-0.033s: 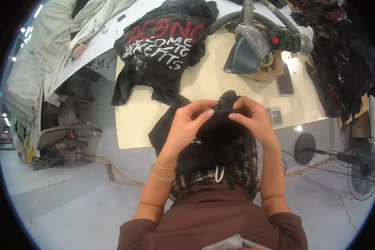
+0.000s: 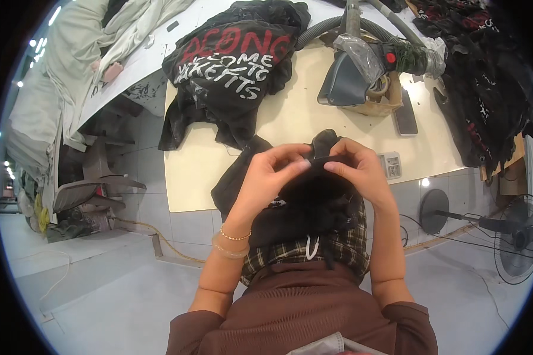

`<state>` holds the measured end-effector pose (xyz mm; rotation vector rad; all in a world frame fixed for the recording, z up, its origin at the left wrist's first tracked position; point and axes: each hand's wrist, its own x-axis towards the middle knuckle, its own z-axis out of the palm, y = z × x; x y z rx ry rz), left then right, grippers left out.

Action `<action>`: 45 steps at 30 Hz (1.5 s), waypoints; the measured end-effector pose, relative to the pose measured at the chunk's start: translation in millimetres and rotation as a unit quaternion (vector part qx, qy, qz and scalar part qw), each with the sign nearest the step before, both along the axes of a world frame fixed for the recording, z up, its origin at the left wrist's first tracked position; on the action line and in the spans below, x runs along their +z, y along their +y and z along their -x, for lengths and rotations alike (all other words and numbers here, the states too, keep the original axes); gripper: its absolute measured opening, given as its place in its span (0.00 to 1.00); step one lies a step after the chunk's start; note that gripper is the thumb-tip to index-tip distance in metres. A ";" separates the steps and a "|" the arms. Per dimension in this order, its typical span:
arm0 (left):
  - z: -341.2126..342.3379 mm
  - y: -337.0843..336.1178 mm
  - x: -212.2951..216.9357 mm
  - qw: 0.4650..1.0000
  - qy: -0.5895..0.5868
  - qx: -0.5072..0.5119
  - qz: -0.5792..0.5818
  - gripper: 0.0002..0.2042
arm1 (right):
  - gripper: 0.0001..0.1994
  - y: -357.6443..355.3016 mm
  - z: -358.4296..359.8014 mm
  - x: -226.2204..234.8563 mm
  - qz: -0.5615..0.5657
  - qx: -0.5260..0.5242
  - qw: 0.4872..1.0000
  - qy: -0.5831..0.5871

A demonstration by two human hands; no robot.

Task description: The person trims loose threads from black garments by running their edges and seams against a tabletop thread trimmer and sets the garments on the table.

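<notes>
A black garment [image 2: 305, 216] lies bunched over my lap and up onto the near edge of the cream table. My left hand [image 2: 277, 173] pinches its edge between thumb and fingers. Close by on the right, my right hand [image 2: 359, 168] grips the same edge, thumb on top and fingers curled behind the cloth. A narrow stretch of dark fabric runs between the two thumbs. Folds hide most of the garment's shape, and the fingertips under the cloth cannot be seen.
Beyond my hands the cream table [image 2: 189, 177] holds a printed black garment [image 2: 225, 65]. Also on it are a dark grey machine head [image 2: 349, 80], a phone [image 2: 405, 115] and a small grey tray [image 2: 391, 165]. Black garments [image 2: 485, 112] pile up right, near a fan [image 2: 518, 236].
My left thumb has shifted slightly right along the garment's edge, closer to my right thumb. Both hands keep hold of the cloth.
</notes>
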<state>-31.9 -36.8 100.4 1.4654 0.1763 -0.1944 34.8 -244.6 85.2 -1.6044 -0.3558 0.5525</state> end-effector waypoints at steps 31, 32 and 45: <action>-36.6 -29.4 -13.6 0.809 -0.402 0.178 -0.390 0.14 | 0.12 8.3 -6.9 9.9 0.133 -0.250 0.855 -0.434; -40.5 -29.0 -14.4 0.812 -0.403 0.189 -0.378 0.13 | 0.12 11.0 -7.9 9.5 0.121 -0.273 0.841 -0.452; -58.0 -29.1 -8.3 0.839 -0.367 0.239 -0.323 0.10 | 0.16 28.5 -20.3 13.2 0.086 -0.298 0.870 -0.383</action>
